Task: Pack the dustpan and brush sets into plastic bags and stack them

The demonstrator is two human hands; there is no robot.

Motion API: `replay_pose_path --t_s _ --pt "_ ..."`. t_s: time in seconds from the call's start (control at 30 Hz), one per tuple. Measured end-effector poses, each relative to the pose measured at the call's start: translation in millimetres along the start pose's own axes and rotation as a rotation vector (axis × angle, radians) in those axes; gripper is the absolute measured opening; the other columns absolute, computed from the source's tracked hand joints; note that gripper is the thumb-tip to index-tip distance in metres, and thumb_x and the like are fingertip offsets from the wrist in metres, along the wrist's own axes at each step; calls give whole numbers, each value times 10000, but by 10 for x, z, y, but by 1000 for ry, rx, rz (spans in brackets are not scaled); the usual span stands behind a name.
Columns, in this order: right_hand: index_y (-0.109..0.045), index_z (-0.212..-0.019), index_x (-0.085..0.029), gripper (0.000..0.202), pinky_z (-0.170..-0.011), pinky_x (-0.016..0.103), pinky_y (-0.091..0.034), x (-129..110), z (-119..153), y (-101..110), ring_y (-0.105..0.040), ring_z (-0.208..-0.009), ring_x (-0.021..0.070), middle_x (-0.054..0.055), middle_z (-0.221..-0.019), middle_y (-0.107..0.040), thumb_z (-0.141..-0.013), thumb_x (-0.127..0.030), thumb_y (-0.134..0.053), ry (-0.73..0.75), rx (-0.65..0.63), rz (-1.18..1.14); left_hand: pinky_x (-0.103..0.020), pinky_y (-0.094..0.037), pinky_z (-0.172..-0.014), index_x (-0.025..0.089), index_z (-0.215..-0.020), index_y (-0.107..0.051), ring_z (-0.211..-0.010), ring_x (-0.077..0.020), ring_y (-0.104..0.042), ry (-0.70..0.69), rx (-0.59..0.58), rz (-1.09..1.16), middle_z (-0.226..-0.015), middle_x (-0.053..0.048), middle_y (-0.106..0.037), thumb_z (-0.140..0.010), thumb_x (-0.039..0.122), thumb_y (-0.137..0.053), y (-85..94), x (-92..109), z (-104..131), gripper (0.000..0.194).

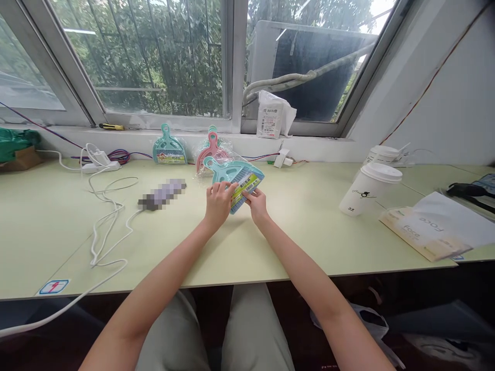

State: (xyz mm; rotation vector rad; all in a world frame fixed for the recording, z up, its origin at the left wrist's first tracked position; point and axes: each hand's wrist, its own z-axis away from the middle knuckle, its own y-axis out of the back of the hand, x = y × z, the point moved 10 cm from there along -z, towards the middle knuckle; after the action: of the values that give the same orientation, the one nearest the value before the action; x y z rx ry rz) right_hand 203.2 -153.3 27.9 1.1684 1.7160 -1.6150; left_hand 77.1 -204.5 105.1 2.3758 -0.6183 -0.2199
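Observation:
A mint-green dustpan and brush set [226,171] in clear wrap, with a yellow-green label, is tilted above the table between my hands. My left hand [219,203] closes over its lower left side, fingers on the bristles and label. My right hand [256,202] pinches the lower edge near the label. Just behind it stands a stack of similar pink and green dustpan sets [211,149] in loose plastic film, partly hidden by the one I hold. Another wrapped green dustpan set [169,147] leans against the wall farther left.
White cups [365,190] and paper packaging [433,226] lie to the right. On the left are a white cable [98,226], a power strip [101,166] and a blurred-out object [162,195]. A wrapped box [270,118] and a screwdriver [111,126] sit on the windowsill.

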Motion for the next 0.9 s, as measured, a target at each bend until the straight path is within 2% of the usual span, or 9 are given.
replay_pose_path --t_s 0.07,0.13,0.2,0.27,0.57,0.73,0.9 --pt "-646 -902 -149 389 -814 337 -557 5 2 -18 -669 -856 193 65 -917 -709 -571 -255 -820 -2 -14 6 -459 -374 -1008 248 -1305 -539 -1234 -269 -452 -57 1 41 -1301 -108 -532 -886 72 -346 -27 58 5 494" --pt "-648 -913 -152 393 -804 326 -555 6 1 -26 -669 -854 187 63 -923 -708 -577 -264 -818 2 -19 16 -498 -312 -1086 246 -1369 -490 -1388 -282 -300 -124 -13 89 -1453 -105 -403 -893 83 -342 -67 124 18 525" --pt "-652 -919 -154 402 -796 317 -554 -1 -3 -25 -669 -853 183 65 -941 -708 -576 -277 -822 8 -16 16 -525 -251 -1128 232 -1385 -479 -1459 -292 -134 -171 -30 119 -1540 -104 -274 -894 87 -347 -104 168 33 529" --pt "-656 -926 -153 416 -800 317 -555 -13 -8 -30 -669 -866 186 70 -966 -708 -572 -289 -828 14 -20 9 -541 -213 -1143 211 -1384 -481 -1469 -293 -50 -184 -41 126 -1569 -111 -203 -897 95 -357 -121 177 40 516" --pt "-656 -932 -147 402 -820 343 -564 -4 -31 28 -674 -897 203 84 -974 -712 -588 -273 -823 17 10 -9 -578 -53 -1161 190 -1377 -477 -1465 -260 -100 -132 -26 78 -1560 -119 -211 -927 164 -355 -60 213 10 467" --pt "-651 -936 -145 395 -816 339 -564 3 -37 70 -673 -896 199 86 -991 -708 -602 -279 -814 20 25 -14 -593 -38 -1151 187 -1377 -475 -1462 -291 -112 -81 -24 89 -1560 -135 -207 -942 259 -394 -72 168 15 448" --pt "-646 -930 -145 424 -802 335 -563 -31 -14 32 -674 -882 202 88 -981 -712 -579 -298 -829 18 12 6 -583 -52 -1154 186 -1365 -483 -1463 -288 -120 -80 -14 86 -1556 -124 -236 -936 280 -411 -52 167 24 445"
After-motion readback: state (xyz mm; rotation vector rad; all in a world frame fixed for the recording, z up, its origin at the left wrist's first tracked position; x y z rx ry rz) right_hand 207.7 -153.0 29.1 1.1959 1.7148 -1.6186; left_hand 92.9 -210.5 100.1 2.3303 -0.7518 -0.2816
